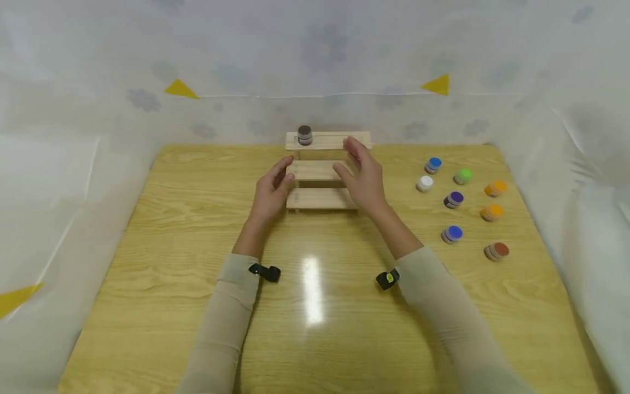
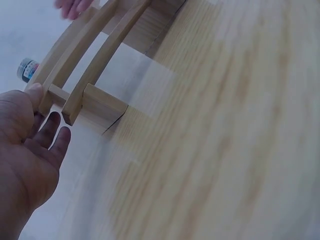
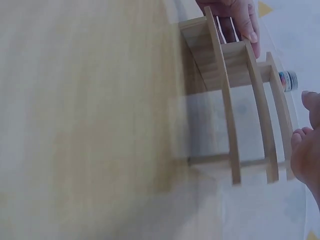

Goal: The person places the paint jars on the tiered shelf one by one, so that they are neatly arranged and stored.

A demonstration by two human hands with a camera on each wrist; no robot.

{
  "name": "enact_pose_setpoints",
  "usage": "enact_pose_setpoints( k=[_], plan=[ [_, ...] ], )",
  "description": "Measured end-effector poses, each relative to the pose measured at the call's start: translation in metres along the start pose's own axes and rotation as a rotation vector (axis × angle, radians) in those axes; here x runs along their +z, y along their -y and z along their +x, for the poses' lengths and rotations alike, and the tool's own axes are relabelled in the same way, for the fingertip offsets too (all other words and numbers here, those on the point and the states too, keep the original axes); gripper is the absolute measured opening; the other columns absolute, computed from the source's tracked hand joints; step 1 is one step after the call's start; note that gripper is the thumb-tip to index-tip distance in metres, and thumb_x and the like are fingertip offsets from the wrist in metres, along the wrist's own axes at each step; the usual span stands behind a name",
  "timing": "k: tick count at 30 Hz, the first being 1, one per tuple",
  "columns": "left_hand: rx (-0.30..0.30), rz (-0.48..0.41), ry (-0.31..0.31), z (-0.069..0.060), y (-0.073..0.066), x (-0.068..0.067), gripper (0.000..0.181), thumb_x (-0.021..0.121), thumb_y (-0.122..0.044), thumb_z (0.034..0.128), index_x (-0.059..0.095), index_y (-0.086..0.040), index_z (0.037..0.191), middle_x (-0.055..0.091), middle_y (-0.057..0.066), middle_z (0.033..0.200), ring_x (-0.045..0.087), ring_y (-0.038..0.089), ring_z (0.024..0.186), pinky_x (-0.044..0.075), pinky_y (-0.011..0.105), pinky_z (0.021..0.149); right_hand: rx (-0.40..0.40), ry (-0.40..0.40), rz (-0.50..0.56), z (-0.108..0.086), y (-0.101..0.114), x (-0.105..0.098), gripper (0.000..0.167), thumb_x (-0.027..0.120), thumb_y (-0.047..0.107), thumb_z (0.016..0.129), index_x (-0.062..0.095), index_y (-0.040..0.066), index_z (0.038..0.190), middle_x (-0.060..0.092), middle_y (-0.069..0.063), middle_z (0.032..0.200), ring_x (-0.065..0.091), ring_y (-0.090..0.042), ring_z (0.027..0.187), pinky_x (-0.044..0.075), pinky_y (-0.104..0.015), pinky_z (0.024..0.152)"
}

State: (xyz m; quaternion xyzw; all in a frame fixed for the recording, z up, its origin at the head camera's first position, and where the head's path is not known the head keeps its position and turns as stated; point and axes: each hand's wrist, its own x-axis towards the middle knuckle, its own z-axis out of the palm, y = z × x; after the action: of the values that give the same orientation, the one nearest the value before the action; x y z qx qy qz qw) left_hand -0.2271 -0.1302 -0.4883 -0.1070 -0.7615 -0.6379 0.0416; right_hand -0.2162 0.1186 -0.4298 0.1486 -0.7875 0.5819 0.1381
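Observation:
A three-step wooden rack (image 1: 322, 198) stands at the back middle of the table. On the left of its top step sits a small dark-lidded paint jar (image 1: 305, 135), also visible in the left wrist view. My left hand (image 1: 269, 191) holds the rack's left end; in the left wrist view the thumb (image 2: 34, 95) lies against a step's end, with the other fingers loosely bent beside it. Over the rack's right part hovers my right hand (image 1: 366, 178), fingers extended, thumb apart and nothing held. It hides the right ends of the lower steps in the head view.
Several paint jars stand on the right of the table (image 1: 197, 230), among them a white jar (image 1: 424, 184), a green jar (image 1: 463, 176), a purple jar (image 1: 454, 200) and a brown jar (image 1: 497, 251). Pale sheeting (image 1: 315, 60) rises behind the table's back edge.

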Motion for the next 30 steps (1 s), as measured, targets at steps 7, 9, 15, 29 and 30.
enact_pose_setpoints(
  k=[7,9,15,29,30],
  plan=[
    [-0.001,0.010,0.005,0.000,-0.008,-0.005,0.046,0.059,-0.018,0.1100,0.054,-0.011,0.155,0.049,0.002,0.163,0.043,0.019,0.152,0.042,0.029,0.122,0.057,-0.159,-0.019,-0.042,-0.017,-0.035,0.056,0.074,0.006,0.100,0.052,-0.002,0.151,0.057,-0.019,0.151,0.052,-0.028,0.143,0.044,-0.040,0.122],
    [-0.017,0.002,0.011,-0.003,-0.017,-0.006,0.046,0.058,-0.014,0.1102,0.052,-0.007,0.156,0.048,0.005,0.164,0.042,0.022,0.153,0.041,0.030,0.123,0.128,-0.225,-0.047,-0.053,-0.025,-0.046,0.056,0.074,0.010,0.101,0.053,0.001,0.152,0.057,-0.016,0.152,0.051,-0.026,0.144,0.043,-0.037,0.122],
    [-0.057,-0.014,0.005,-0.009,-0.031,-0.009,0.046,0.056,-0.010,0.1105,0.051,-0.004,0.156,0.046,0.008,0.165,0.039,0.025,0.154,0.040,0.033,0.124,0.394,-0.421,-0.039,-0.066,-0.049,-0.068,0.064,0.075,0.019,0.101,0.047,0.002,0.157,0.051,-0.015,0.159,0.048,-0.018,0.147,0.041,-0.022,0.120],
    [-0.039,-0.030,-0.003,-0.008,-0.031,-0.009,0.046,0.056,-0.008,0.1100,0.051,-0.002,0.155,0.045,0.011,0.165,0.039,0.024,0.154,0.037,0.031,0.125,0.519,-0.579,-0.105,-0.070,-0.066,-0.085,0.070,0.068,0.017,0.104,0.034,0.008,0.165,0.039,-0.009,0.168,0.038,-0.009,0.152,0.033,-0.014,0.120],
    [-0.034,-0.035,-0.003,-0.009,-0.031,-0.009,0.046,0.056,-0.008,0.1099,0.051,-0.001,0.155,0.045,0.012,0.165,0.039,0.025,0.154,0.037,0.031,0.126,0.528,-0.575,-0.111,-0.070,-0.068,-0.086,0.071,0.067,0.017,0.105,0.032,0.009,0.166,0.036,-0.008,0.169,0.036,-0.009,0.153,0.032,-0.013,0.121]
  ],
)
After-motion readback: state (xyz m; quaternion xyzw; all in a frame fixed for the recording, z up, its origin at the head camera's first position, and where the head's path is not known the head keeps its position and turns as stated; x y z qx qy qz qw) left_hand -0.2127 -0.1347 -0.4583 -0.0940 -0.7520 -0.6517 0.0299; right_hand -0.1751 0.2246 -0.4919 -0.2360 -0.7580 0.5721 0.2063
